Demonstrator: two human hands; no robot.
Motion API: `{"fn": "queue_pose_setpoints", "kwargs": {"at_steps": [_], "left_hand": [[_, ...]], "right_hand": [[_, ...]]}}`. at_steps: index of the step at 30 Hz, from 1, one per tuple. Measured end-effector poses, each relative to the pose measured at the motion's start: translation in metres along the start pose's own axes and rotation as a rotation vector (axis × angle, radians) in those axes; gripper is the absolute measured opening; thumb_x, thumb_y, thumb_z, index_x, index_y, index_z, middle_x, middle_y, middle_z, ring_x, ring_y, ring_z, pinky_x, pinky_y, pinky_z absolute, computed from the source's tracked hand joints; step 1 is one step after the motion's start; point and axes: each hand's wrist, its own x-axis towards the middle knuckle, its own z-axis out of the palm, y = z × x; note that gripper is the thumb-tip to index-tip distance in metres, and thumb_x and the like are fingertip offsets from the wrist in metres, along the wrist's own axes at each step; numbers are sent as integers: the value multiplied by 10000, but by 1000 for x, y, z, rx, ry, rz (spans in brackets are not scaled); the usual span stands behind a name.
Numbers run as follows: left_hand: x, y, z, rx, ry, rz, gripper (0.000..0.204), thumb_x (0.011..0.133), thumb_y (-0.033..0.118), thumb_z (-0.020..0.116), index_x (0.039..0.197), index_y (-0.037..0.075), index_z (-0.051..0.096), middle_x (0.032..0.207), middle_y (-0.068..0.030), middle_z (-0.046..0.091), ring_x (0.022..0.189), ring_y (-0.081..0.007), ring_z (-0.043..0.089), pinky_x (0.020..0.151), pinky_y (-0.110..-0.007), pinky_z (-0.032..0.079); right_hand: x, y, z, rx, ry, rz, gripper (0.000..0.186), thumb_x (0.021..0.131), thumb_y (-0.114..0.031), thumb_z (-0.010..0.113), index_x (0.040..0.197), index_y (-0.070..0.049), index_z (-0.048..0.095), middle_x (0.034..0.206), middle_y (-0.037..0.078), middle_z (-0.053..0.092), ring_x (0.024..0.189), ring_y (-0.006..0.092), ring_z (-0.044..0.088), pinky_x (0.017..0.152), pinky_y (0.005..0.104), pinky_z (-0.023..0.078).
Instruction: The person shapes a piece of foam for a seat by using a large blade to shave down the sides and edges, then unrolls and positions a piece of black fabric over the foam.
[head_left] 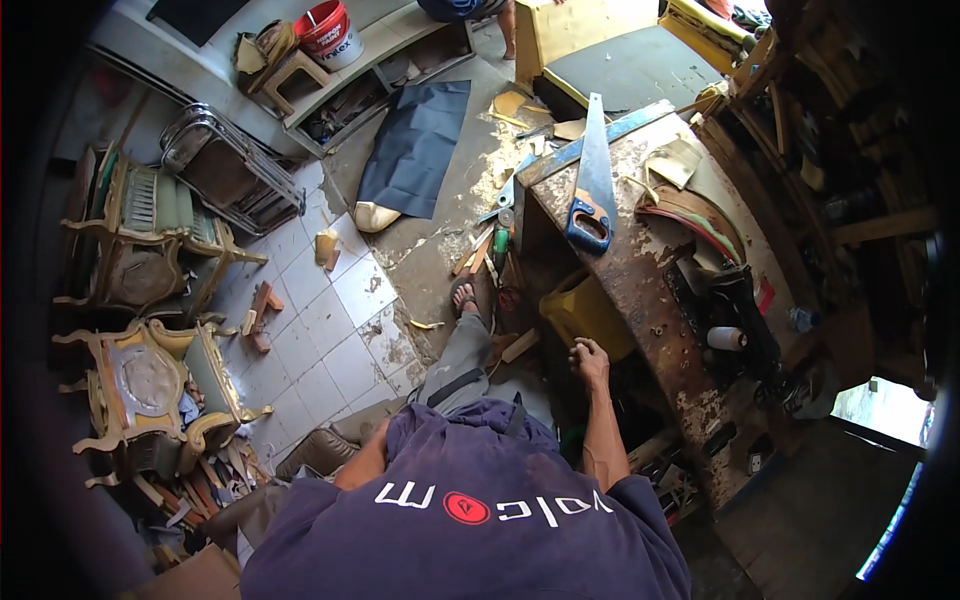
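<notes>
**Right hand at the edge of the table, above the yellow container**

Head view: The person leans forward over a cluttered workshop floor. The right hand [590,362] reaches out ahead on a straight forearm, and its fingers [578,349] are curled inward, narrow rather than spread. They lie at the near edge of the worn, paint-flaked table [640,290]. Whether they grip that edge or only rest against it cannot be told from here; nothing loose shows between them.

Just beyond the fingers, up and slightly to the person's left, sits a yellow container [580,312] tucked under the table, very near the knuckles, possibly touching. It is the closest thing to the hand.

Further along the same line, well apart from the fingers, a handsaw [594,180] with a blue handle lies flat on the table top. Its long axis runs away from the person, handle at the near end, blade tip at the far end, so the handle faces the hand.

The left hand is not visible. Only the left upper arm shows beside the purple shirt, bent down toward the floor, so the state of its fingers cannot be told. The right hand is clearly the nearer to both container and saw.

To the left stand carved chair frames [150,380] on a tiled floor [330,340], and a dark sheet [415,145] lies spread further off.
</notes>
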Motion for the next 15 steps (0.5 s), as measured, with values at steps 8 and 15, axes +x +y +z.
{"fn": "queue_pose_setpoints", "kwargs": {"at_steps": [8,15], "left_hand": [[23,28,5,263,2,386,316,845,270,654,1001,1,712,921,-217,716,847,-358,700,703,-446,550],[122,76,-67,623,-10,738,398,768,342,687,1000,24,745,1074,-267,693,1017,-432,675,830,-499,528]], "right_hand": [[23,108,-1,-771,35,-126,373,836,-336,627,1067,-61,730,1061,182,727,1047,345,686,911,417,528],[-7,155,37,-936,7,93,466,849,-389,605,1221,-126,702,1275,188,652,1215,394,596,1040,446,474]]}}
